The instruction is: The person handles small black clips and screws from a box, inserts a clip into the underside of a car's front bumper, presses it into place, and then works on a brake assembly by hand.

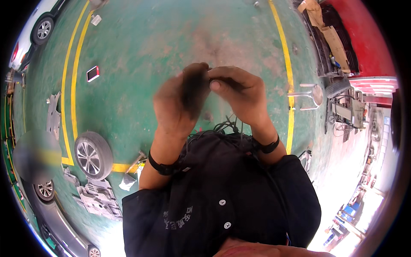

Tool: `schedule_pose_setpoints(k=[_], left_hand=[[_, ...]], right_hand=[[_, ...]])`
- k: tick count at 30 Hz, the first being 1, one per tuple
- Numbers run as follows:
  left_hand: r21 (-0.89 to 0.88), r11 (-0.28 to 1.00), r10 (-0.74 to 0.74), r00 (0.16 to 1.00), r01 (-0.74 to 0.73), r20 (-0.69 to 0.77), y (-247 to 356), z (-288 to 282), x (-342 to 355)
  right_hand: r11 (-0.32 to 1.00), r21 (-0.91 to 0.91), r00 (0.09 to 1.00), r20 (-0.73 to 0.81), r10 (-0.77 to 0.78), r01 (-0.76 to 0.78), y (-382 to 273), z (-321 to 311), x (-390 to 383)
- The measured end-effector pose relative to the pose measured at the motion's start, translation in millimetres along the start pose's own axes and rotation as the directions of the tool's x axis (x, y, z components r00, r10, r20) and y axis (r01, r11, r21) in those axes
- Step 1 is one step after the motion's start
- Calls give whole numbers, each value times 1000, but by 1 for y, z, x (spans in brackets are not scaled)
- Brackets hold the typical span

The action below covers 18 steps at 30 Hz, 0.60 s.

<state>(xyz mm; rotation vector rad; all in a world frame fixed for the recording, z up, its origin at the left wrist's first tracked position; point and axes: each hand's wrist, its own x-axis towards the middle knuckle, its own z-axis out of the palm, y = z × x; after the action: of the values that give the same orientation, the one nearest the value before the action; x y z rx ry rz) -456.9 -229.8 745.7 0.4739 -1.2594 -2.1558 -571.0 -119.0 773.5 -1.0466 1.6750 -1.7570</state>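
Both of my hands are raised in front of my chest, with their fingertips meeting. My left hand [173, 100] is bent inward, its fingers together and curled over. The inner side looks blackened, and part of the hand is blurred. My right hand [244, 92] has bent fingers, with the thumb close beneath them, right at the left fingertips. Whatever is pinched there, if anything, is hidden or too small to name. Each wrist has a dark band. Thin dark cables [229, 125] hang loosely just below my hands, against my black shirt [205, 180].
On the green floor [137, 51] with yellow lines lie a wheel [93, 155], grey panel parts [97, 198] and a red-edged device [93, 73]. A metal stool [316, 95] stands at right, beside a wheeled cart [349, 109]. Cars [60, 216] stand along the left.
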Motion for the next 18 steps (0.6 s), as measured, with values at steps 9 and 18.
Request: schedule_pose_setpoints(k=[9, 18], left_hand=[[-138, 962, -234, 972, 235, 25, 13, 3, -10], [-38, 987, -157, 987, 155, -40, 21, 12, -18]], right_hand=[[998, -35, 997, -41, -61, 59, -3, -4, -7], [990, -92, 993, -46, -110, 106, -3, -6, -14]])
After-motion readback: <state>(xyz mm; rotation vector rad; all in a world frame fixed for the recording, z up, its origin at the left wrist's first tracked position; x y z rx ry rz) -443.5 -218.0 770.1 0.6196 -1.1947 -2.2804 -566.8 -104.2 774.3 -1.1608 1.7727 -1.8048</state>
